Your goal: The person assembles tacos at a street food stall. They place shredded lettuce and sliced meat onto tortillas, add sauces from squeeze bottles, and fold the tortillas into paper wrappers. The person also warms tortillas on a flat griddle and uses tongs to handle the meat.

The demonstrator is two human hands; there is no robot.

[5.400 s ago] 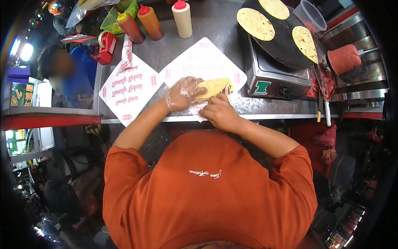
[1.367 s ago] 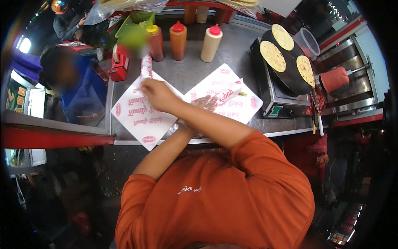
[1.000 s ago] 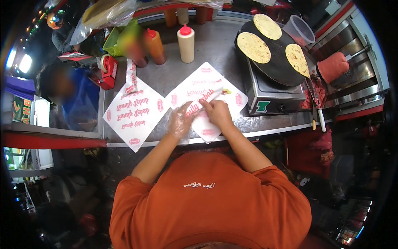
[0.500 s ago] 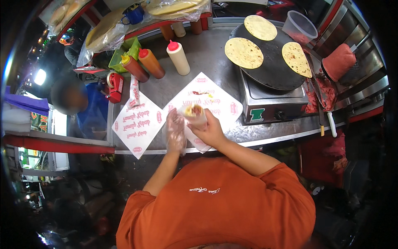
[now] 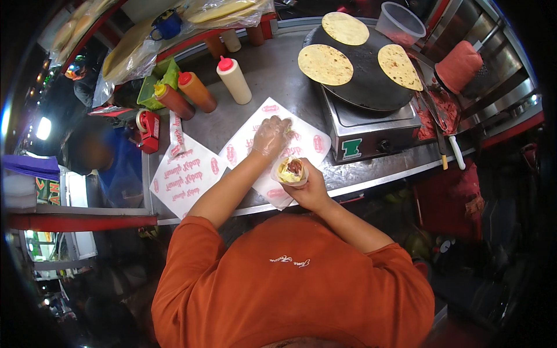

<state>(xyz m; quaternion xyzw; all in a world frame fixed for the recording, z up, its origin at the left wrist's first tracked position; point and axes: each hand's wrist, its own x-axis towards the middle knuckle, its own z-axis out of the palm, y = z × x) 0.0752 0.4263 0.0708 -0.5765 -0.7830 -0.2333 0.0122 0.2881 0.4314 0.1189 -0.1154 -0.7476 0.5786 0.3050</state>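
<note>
In a clear plastic glove, my left hand reaches down onto a white printed wrapping paper, fingers curled together over the fallen filling scraps. Most of those scraps are hidden under the fingers. My right hand is closed round a kebab wrap in white paper, held upright near the counter's front edge. Its open top shows shredded yellowish filling and a dark red-brown piece. A second sheet of printed paper lies to the left.
Three tortillas lie on a round black griddle at the right. Squeeze bottles, a red tape dispenser and a green basket stand at the back left. Beyond the griddle are a plastic tub and knives. Someone in blue stands beyond the left end.
My left hand has left the wrap and moved up and right onto the scraps on the paper. My right hand has brought the wrap slightly nearer and tipped its top toward me.
</note>
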